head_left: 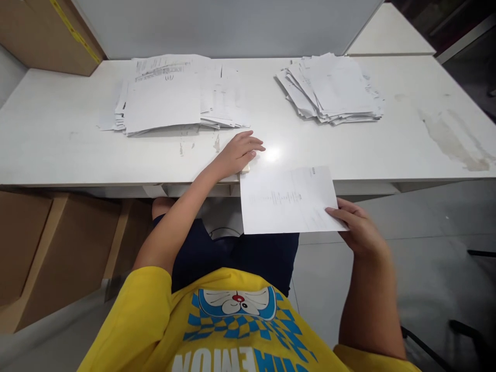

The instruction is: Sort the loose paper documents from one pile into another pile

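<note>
A printed sheet of paper [289, 201] is pinched at its lower right corner between the thumb and fingers of my right hand [358, 225]. The sheet lies across the desk's front edge, its near part hanging over my lap. My left hand [240, 152] rests just beyond the sheet's upper left corner, fingers stretched forward and apart. Beneath its thumb side, a small pale item [245, 169] partly shows at the desk edge; I cannot tell its kind. Ahead of the left hand sits a wide stack of papers [163, 103], and a second paper stack [337, 88] lies farther right.
The white desk [395, 150] has a grey panel [228, 28] along its back and a stained patch at right. A cardboard box [50, 36] stands at the back left. More cardboard [73, 253] is below the desk at left. Dark legs show on the floor at right.
</note>
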### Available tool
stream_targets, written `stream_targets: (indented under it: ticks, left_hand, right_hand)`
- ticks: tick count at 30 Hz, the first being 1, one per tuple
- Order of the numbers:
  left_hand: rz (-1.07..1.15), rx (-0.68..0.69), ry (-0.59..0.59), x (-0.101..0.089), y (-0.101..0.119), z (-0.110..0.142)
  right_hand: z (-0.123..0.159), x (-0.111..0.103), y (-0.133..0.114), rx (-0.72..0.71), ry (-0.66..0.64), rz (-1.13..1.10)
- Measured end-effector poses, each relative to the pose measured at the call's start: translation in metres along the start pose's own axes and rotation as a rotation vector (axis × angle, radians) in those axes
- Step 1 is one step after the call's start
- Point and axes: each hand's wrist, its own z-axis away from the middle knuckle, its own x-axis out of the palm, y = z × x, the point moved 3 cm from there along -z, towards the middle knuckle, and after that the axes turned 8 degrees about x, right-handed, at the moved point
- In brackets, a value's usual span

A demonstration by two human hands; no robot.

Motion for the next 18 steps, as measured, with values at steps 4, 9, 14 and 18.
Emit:
stream_targets:
  ticks: [4, 9, 14, 18]
  left_hand:
    - [-0.048, 0.003, -0.043, -0.0002, 0.0058, 0.0004]
    - [-0.033, 0.017, -0.040, 0.0007, 0.0039, -0.0006]
    - [-0.005, 0.038, -0.031, 0.0025, 0.0011, -0.0006]
    - [0.032, 0.034, -0.028, 0.0062, -0.0035, -0.0021]
  right_hand:
    - [0.0015, -0.0021, 0.0000, -0.026, 0.046, -0.049]
    - [0.0063, 0.0034, -0.0054, -0.053, 0.071, -0.120]
    - [0.0060, 0.0072, -0.0077, -0.062, 0.098, -0.134]
    - [0.0032, 0.0061, -0.0054, -0.075, 0.106, -0.133]
